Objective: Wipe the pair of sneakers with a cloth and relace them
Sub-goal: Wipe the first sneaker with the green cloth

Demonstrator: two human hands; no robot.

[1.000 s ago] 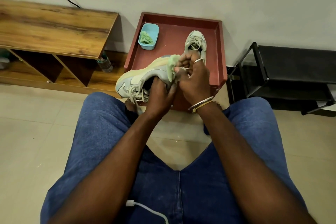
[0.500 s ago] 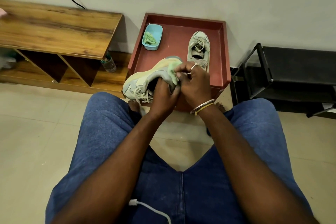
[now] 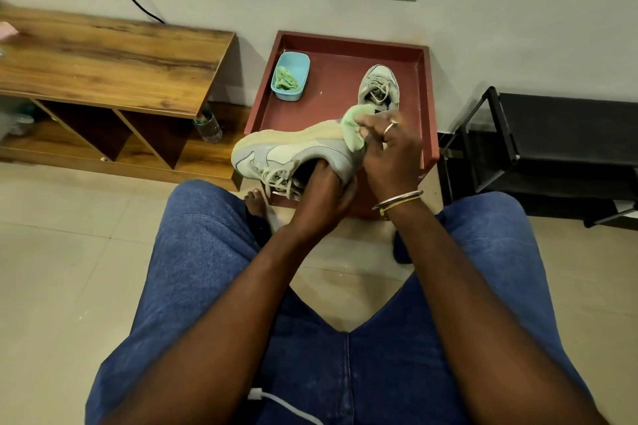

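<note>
A grey and white sneaker (image 3: 286,152) lies on its side above my knees, sole turned away, laces hanging loose. My left hand (image 3: 319,198) grips it with the fingers tucked into its opening. My right hand (image 3: 390,152) holds a light green cloth (image 3: 355,126) against the heel end of the sneaker. The second sneaker (image 3: 379,88) stands upright on the red tray (image 3: 338,45), toe toward the wall, just beyond my right hand.
A blue tub (image 3: 290,79) with another green cloth sits at the tray's far left. A wooden bench (image 3: 114,59) with a bottle (image 3: 209,124) beneath stands left. A black rack (image 3: 552,141) stands right. A white cable (image 3: 286,407) lies on my lap.
The sneaker has swung to lie longer across the view. My right hand with the cloth slid along the heel end, and its fingers have spread out more.
</note>
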